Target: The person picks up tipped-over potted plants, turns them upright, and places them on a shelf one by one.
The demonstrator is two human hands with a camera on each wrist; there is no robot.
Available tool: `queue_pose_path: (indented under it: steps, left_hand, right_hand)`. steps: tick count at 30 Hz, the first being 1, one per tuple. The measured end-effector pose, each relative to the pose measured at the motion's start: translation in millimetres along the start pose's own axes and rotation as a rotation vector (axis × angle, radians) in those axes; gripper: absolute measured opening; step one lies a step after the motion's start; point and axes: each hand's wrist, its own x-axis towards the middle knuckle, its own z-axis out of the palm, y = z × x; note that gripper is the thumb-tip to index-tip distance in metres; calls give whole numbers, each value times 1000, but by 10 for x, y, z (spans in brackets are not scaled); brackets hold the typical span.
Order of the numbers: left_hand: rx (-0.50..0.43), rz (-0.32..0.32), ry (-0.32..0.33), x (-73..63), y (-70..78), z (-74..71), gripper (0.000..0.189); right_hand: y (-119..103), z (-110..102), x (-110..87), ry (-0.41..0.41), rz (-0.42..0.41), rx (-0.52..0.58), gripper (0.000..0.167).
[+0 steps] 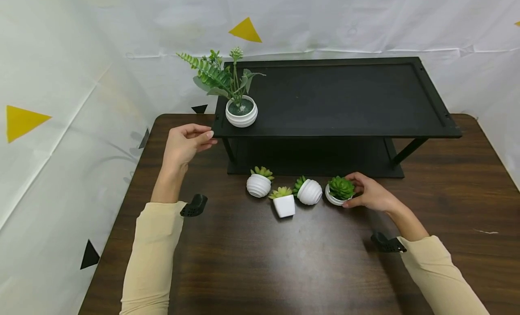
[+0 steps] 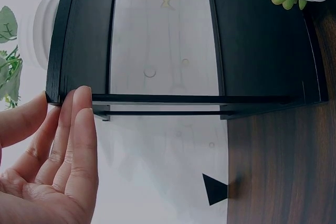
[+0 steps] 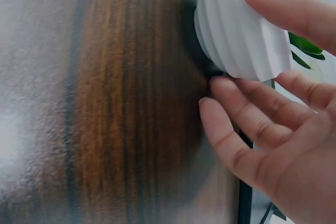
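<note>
At its near left corner, my left hand holds the black two-tier shelf, thumb over the upper board's edge and fingers underneath. In the left wrist view, that corner lies between the thumb and fingers. My right hand grips a potted green succulent by its ribbed white pot, the thumb on one side and fingers on the other. To its left lie a tipped ribbed-pot succulent, a square-pot succulent and another ribbed-pot succulent, all before the shelf.
A taller leafy plant in a white pot stands on the upper board's left end. The lower board sits on the dark wooden table. White sheeting with yellow and black triangles hangs behind and at the sides.
</note>
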Motion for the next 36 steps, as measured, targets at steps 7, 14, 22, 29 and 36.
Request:
queue_pose_path:
  steps: [7, 14, 22, 29, 36]
  left_hand:
    - [-4, 0, -16, -6, 6, -11, 28]
    - [-2, 0, -12, 6, 3, 0, 26]
    - [-5, 0, -10, 5, 2, -3, 26]
    - [-6, -3, -6, 13, -2, 2, 25]
    - [-12, -10, -8, 8, 3, -4, 26]
  right_hand:
    - [44, 24, -7, 24, -32, -34, 71]
    - [71, 36, 12, 27, -34, -65, 71]
    - [74, 73, 14, 71, -38, -138, 70]
    - [45, 94, 2, 109, -29, -173, 69]
    - [32, 121, -3, 132, 12, -190, 72]
